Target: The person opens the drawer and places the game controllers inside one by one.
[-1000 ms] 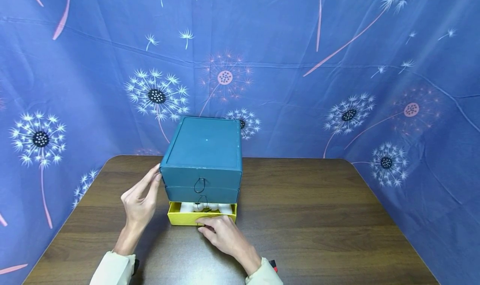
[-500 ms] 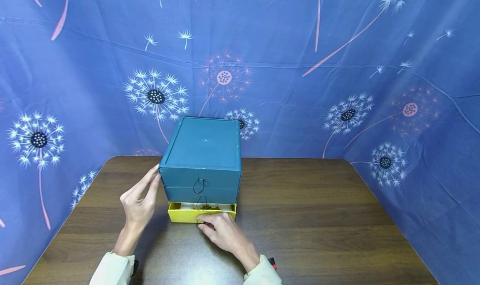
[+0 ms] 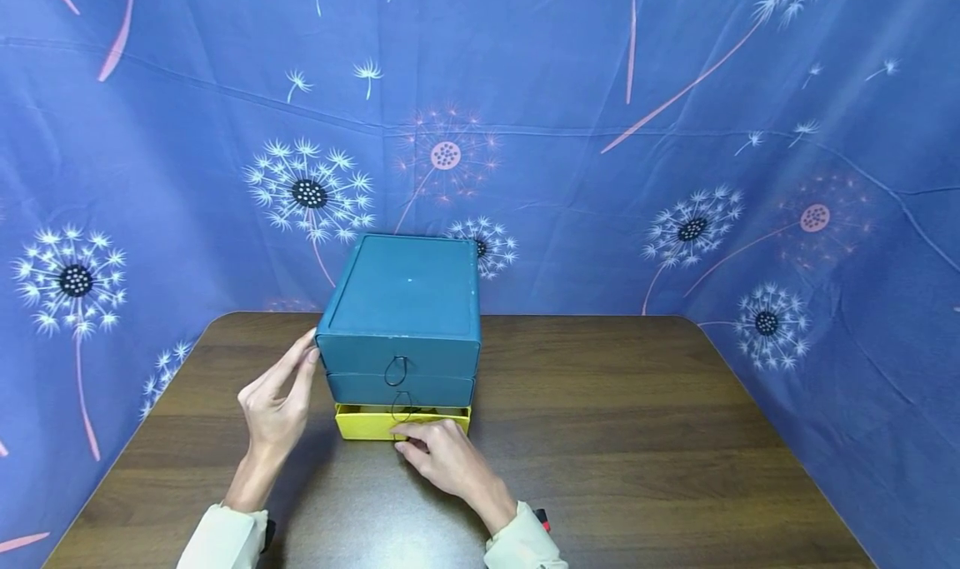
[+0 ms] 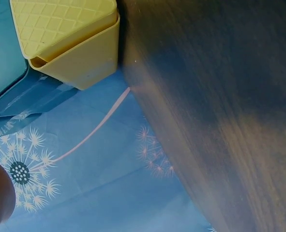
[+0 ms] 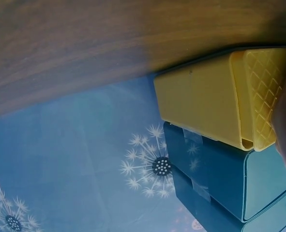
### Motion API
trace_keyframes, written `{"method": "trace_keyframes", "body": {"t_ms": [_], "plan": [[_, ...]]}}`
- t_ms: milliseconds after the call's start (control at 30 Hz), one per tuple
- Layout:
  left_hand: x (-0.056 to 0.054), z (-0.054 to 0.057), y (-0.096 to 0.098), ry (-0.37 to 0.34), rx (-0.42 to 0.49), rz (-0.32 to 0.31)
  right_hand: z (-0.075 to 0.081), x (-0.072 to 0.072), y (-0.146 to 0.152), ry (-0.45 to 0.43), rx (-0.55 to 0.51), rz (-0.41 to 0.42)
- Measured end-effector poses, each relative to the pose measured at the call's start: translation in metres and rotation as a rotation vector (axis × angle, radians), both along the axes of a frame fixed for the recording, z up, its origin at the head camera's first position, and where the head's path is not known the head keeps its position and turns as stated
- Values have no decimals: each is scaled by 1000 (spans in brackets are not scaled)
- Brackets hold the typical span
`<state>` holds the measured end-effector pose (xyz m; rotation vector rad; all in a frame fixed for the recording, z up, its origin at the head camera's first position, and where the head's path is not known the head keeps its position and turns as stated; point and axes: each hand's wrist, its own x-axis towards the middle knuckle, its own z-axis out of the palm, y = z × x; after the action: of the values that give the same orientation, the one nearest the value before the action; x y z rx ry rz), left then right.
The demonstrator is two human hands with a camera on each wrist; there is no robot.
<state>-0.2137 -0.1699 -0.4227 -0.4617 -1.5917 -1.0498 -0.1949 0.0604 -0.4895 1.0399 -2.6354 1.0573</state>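
A stack of small drawer units stands on the table, two teal drawers (image 3: 402, 356) above a yellow drawer (image 3: 367, 424). My left hand (image 3: 273, 406) rests its extended fingertips against the left front edge of the teal unit. At the yellow drawer's front, my right hand (image 3: 450, 462) presses with its index finger, the thumb just below. The drawer is slightly ajar; its textured front (image 5: 263, 99) stands a little out from the yellow casing (image 5: 201, 99) in the right wrist view. Wire ring pulls (image 3: 396, 371) hang on the teal fronts.
The brown wooden table (image 3: 600, 419) extends to the right of the stack. Behind it hangs a blue cloth (image 3: 555, 177) with a dandelion print. In the left wrist view, the table edge (image 4: 155, 128) runs beside the cloth.
The yellow drawer has slid inward, with my right hand moving along at its front. White things visible inside it earlier are now hidden. My left hand stays at the teal unit.
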Motion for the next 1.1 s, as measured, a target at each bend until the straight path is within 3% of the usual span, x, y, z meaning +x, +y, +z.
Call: {"method": "trace_keyframes", "body": {"t_ms": [600,1100], "plan": [[-5,-5,-3,11,-6,17,-2,-6,-1,-23,-17,-21],[-1,0,1,17,3,15,-5,-11,-2,-76,-54,-25]]}}
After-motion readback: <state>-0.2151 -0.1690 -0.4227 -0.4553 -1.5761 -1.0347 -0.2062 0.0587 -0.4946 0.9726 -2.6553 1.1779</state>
